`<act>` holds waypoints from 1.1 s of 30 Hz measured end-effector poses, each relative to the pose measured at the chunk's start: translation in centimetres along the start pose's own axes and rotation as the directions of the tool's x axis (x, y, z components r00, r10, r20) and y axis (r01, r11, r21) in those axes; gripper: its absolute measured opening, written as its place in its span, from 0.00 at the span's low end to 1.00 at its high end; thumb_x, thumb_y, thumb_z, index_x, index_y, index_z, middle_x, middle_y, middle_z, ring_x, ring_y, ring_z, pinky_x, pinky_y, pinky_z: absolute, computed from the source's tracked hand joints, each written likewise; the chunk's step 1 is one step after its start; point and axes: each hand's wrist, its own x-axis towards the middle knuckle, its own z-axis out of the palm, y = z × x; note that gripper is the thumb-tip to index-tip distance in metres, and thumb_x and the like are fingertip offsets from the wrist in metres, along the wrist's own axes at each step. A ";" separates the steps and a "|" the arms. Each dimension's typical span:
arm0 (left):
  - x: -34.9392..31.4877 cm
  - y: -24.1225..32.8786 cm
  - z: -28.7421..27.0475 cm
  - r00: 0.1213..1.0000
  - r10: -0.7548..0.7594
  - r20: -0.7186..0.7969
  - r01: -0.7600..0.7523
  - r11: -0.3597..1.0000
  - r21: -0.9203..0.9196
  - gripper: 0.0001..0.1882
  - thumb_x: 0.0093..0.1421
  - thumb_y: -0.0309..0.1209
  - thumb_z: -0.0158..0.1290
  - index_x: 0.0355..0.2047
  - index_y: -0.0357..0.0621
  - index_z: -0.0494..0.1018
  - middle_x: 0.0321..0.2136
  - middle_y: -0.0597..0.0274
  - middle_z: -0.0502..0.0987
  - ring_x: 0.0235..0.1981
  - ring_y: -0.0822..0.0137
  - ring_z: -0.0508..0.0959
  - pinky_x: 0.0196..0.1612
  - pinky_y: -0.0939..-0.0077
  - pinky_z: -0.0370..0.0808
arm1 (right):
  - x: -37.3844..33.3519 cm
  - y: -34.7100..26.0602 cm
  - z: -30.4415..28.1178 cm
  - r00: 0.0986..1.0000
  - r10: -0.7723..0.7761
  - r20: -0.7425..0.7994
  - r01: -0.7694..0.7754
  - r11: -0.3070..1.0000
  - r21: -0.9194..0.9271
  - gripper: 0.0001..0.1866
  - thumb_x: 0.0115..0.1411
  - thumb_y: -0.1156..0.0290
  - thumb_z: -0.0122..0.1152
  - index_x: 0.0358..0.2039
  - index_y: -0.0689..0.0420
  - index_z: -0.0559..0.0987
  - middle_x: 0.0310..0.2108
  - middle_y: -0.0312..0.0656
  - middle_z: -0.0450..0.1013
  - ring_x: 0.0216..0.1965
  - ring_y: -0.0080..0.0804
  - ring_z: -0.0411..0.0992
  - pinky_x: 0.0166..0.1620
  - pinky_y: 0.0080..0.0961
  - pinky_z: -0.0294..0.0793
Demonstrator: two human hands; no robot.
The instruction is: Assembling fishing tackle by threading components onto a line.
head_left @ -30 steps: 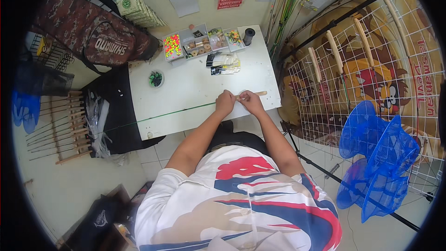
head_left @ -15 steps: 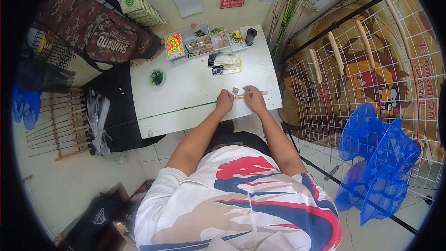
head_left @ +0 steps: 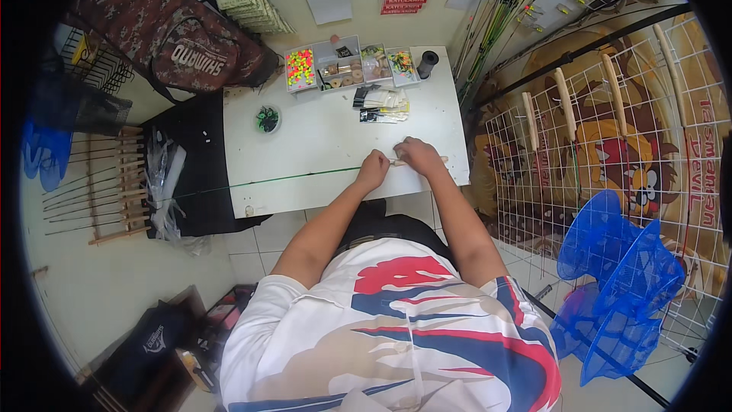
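Observation:
A thin green fishing rod [head_left: 305, 175] lies across the white table, its tip end reaching past the left edge. My left hand [head_left: 373, 171] is closed round the rod just before its pale wooden handle [head_left: 443, 159]. Close beside it, my right hand [head_left: 418, 157] is bent over the handle with its fingers curled together. What those fingers hold is hidden. The handle's end sticks out to the right beyond my right hand. The small spool seen earlier does not show now.
On the white table [head_left: 320, 137] are a cup of dark green bits [head_left: 267, 119], flat packets [head_left: 381, 102], a grey parts tray [head_left: 339, 85], a tub of bright beads [head_left: 300, 69] and a dark spool [head_left: 428, 65]. Blue nets [head_left: 610, 275] hang at right; a rod rack [head_left: 131, 183] stands left.
My right hand has curled inward, over the spot beyond the rod where the small spool was. My left hand stays on the rod. The whole view has shifted slightly.

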 end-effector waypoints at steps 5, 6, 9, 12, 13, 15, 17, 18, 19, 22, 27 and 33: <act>0.5 -0.8 0.4 1.000 0.027 -0.013 -0.027 1.000 0.005 0.12 0.60 0.33 0.53 0.37 0.34 0.70 0.32 0.45 0.78 0.35 0.49 0.79 0.41 0.60 0.75 | -0.3 0.7 0.0 0.990 0.034 -0.137 -0.027 0.998 0.052 0.15 0.53 0.66 0.63 0.41 0.54 0.78 0.37 0.43 0.73 0.42 0.44 0.74 0.43 0.39 0.74; 0.5 -0.9 0.5 1.000 0.024 -0.014 -0.023 1.000 0.008 0.12 0.60 0.33 0.53 0.37 0.34 0.70 0.32 0.45 0.78 0.36 0.49 0.79 0.41 0.60 0.75 | -0.3 0.5 -0.2 0.990 0.032 -0.136 -0.025 0.998 0.053 0.15 0.53 0.66 0.63 0.41 0.54 0.78 0.37 0.43 0.73 0.42 0.44 0.74 0.43 0.39 0.74; 0.4 -1.1 0.5 1.000 0.009 -0.007 -0.009 1.000 0.003 0.12 0.60 0.33 0.53 0.37 0.34 0.70 0.32 0.45 0.78 0.36 0.50 0.79 0.41 0.61 0.75 | -0.6 -0.1 -0.4 0.986 0.168 -0.025 -0.164 0.981 0.100 0.15 0.52 0.66 0.65 0.40 0.56 0.77 0.37 0.46 0.74 0.42 0.46 0.74 0.43 0.39 0.74; 0.4 -0.9 0.4 1.000 0.005 0.003 -0.005 1.000 -0.016 0.13 0.61 0.33 0.53 0.38 0.35 0.70 0.32 0.45 0.78 0.35 0.50 0.79 0.41 0.62 0.75 | -1.0 0.3 0.0 0.972 0.135 -0.194 -0.104 0.981 0.164 0.18 0.49 0.66 0.68 0.41 0.57 0.78 0.36 0.48 0.75 0.41 0.46 0.74 0.43 0.39 0.74; 0.4 -0.8 0.5 1.000 0.006 0.006 -0.006 1.000 -0.017 0.13 0.61 0.33 0.53 0.38 0.35 0.70 0.32 0.45 0.78 0.35 0.50 0.79 0.41 0.62 0.75 | -1.0 0.6 0.1 0.963 0.162 -0.214 -0.120 0.974 0.194 0.20 0.49 0.66 0.69 0.42 0.57 0.78 0.36 0.48 0.75 0.41 0.45 0.74 0.43 0.38 0.74; 0.4 -1.0 0.5 1.000 -0.011 0.008 0.011 1.000 -0.019 0.13 0.61 0.34 0.53 0.38 0.35 0.70 0.32 0.46 0.78 0.35 0.52 0.79 0.40 0.62 0.75 | -1.3 0.9 0.1 0.955 0.184 -0.232 -0.132 0.966 0.224 0.21 0.48 0.65 0.71 0.43 0.57 0.79 0.36 0.47 0.75 0.40 0.44 0.75 0.43 0.36 0.74; 0.3 -1.6 0.3 1.000 -0.007 -0.005 0.006 0.999 -0.032 0.13 0.61 0.35 0.53 0.38 0.35 0.70 0.31 0.47 0.78 0.34 0.53 0.79 0.40 0.63 0.75 | -1.5 0.6 -0.1 0.939 0.260 -0.225 -0.144 0.892 0.428 0.24 0.48 0.64 0.73 0.45 0.59 0.79 0.36 0.47 0.75 0.39 0.41 0.75 0.43 0.34 0.74; 0.3 -1.5 0.3 1.000 0.004 -0.009 -0.004 0.999 -0.044 0.13 0.61 0.35 0.53 0.38 0.35 0.70 0.31 0.47 0.78 0.34 0.53 0.79 0.40 0.63 0.75 | -1.8 1.0 0.0 0.939 0.261 -0.226 -0.145 0.893 0.427 0.24 0.48 0.64 0.73 0.45 0.59 0.79 0.36 0.47 0.75 0.39 0.41 0.75 0.43 0.34 0.74; 0.3 -1.5 0.4 1.000 0.005 -0.009 -0.006 0.999 -0.045 0.13 0.61 0.35 0.53 0.38 0.35 0.70 0.31 0.47 0.78 0.34 0.53 0.79 0.40 0.63 0.75 | -2.0 1.3 0.2 0.921 0.277 -0.274 -0.127 0.878 0.462 0.22 0.49 0.63 0.73 0.44 0.58 0.80 0.36 0.45 0.76 0.38 0.37 0.75 0.41 0.31 0.75; 0.4 -1.1 0.4 1.000 -0.012 0.011 0.012 1.000 -0.015 0.14 0.63 0.36 0.55 0.38 0.36 0.69 0.32 0.49 0.78 0.35 0.58 0.79 0.41 0.66 0.75 | -2.7 2.3 0.6 0.883 0.416 -0.217 -0.170 0.714 0.679 0.22 0.52 0.62 0.72 0.46 0.57 0.80 0.36 0.43 0.76 0.36 0.29 0.74 0.36 0.27 0.75; 0.4 -1.5 0.4 1.000 0.024 0.001 -0.024 0.999 -0.021 0.13 0.62 0.35 0.53 0.37 0.36 0.69 0.30 0.49 0.77 0.33 0.55 0.78 0.40 0.64 0.75 | -3.8 1.8 0.5 0.813 0.583 -0.002 -0.173 0.245 0.954 0.26 0.58 0.61 0.69 0.55 0.54 0.73 0.36 0.40 0.76 0.33 0.21 0.72 0.30 0.20 0.74; 0.5 -1.5 0.4 1.000 0.009 0.014 -0.009 1.000 -0.003 0.13 0.63 0.34 0.54 0.39 0.36 0.69 0.32 0.50 0.78 0.34 0.60 0.79 0.40 0.67 0.75 | -4.7 2.0 0.8 0.917 0.340 0.210 -0.252 0.083 0.964 0.16 0.72 0.64 0.42 0.56 0.54 0.69 0.36 0.39 0.71 0.31 0.24 0.70 0.35 0.22 0.72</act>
